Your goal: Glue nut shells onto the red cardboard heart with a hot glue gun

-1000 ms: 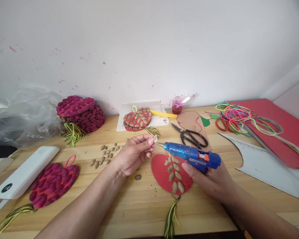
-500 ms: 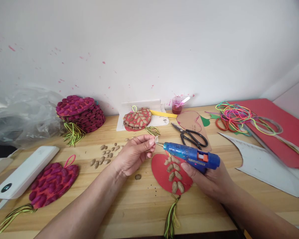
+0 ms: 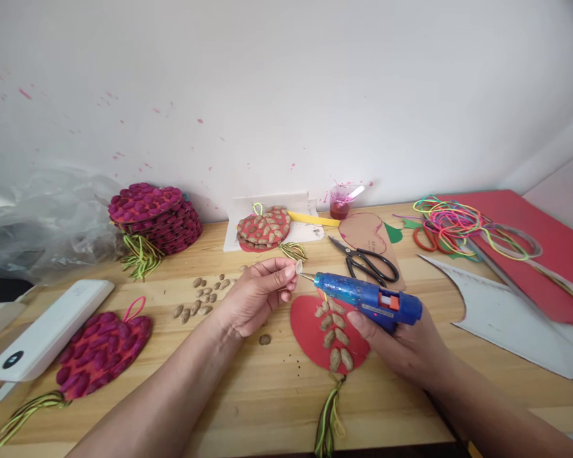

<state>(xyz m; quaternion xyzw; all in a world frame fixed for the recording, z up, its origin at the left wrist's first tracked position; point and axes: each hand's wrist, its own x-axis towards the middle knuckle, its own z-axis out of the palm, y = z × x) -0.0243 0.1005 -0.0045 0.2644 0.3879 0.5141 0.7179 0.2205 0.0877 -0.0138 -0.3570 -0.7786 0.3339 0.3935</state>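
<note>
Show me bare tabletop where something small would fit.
Bare wood lies between the left forearm and the tassel, and between the black scissors and the white board. The back right is crowded: tangled cords overlap a red sheet.

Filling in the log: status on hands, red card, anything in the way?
Left hand pinching small pale piece at nozzle. Right hand gripping blue glue gun. Red card on table, peanuts on it. Right hand and glue gun partly hide card.

Left hand (image 3: 258, 294): is pinching, thumb pressing toward fingers
Right hand (image 3: 405, 346): is gripping, thumb extending forward
Forearms (image 3: 172, 381): are reaching forward, converging
</note>
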